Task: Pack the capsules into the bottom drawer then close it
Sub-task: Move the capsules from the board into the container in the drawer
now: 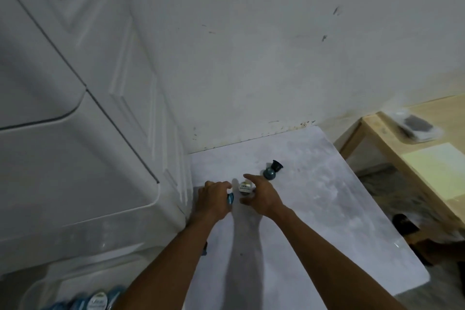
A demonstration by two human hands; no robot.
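Head camera, looking down: both arms stretch out over a pale marbled tabletop (pixel 314 209) set against a white wall. The left hand (pixel 214 200) is curled, fingers pinched round a teal capsule (pixel 230 198) whose edge peeks out beside the thumb. The right hand (pixel 259 196) is spread, forefinger and thumb apart either side of a gold-labelled capsule (pixel 245 187) standing on the table (whether skin touches it I cannot tell). Just beyond the right fingertips sits a blue capsule (pixel 269 173), touching a dark capsule (pixel 276 165) tipped on its side behind it. Down at bottom left, the open bottom drawer (pixel 40 292), translucent plastic, already holds a row of blue-and-white capsules in the drawer (pixel 97 301). A wooden shelf (pixel 372 133) stands off to the right.
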